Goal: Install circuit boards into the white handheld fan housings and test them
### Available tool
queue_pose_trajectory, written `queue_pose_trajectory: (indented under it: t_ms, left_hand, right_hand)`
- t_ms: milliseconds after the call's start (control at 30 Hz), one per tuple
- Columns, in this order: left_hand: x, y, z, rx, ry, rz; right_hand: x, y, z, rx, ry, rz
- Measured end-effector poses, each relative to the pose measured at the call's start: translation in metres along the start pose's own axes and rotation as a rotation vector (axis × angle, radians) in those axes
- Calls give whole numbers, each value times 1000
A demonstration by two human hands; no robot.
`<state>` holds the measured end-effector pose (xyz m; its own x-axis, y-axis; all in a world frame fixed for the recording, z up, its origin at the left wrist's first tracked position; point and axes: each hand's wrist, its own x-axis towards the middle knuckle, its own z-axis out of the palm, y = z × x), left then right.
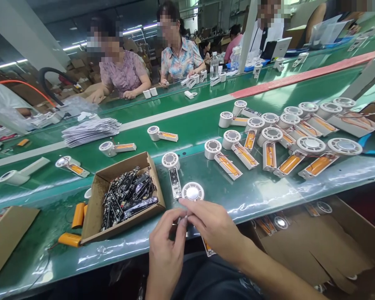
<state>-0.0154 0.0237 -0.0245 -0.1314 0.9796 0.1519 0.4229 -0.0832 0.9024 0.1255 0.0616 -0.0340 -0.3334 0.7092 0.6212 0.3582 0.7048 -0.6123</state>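
My left hand (166,250) and my right hand (220,231) meet at the bench's front edge, fingertips pinched together. A small pale piece shows between them, too covered to name. Just beyond my right fingers is the round white head (193,192) of a handheld fan unit. Part of an orange-filled handle (208,246) shows below my right hand, most of it hidden. Close by lies another fan unit (170,160) with a black circuit board (175,183) along its handle. To the left, a cardboard box (90,227) holds many black circuit boards (129,196).
Fan units with orange batteries (270,156) crowd the bench at right. Loose orange batteries (69,239) lie left of the box. A paper stack (91,131) rests on the green belt (137,148). Co-workers sit across it. An open carton (318,246) stands below, at right.
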Motion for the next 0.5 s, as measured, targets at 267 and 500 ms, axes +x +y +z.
queue_pose_trajectory:
  t_ms: [267,500]
  left_hand:
    - [5,-2,2,-260,-21,-218]
    - [2,-8,2,-666,-68,-406]
  right_hand:
    - [-8,6,12,-96,151,-155]
    - [-2,-1,8,56,194,110]
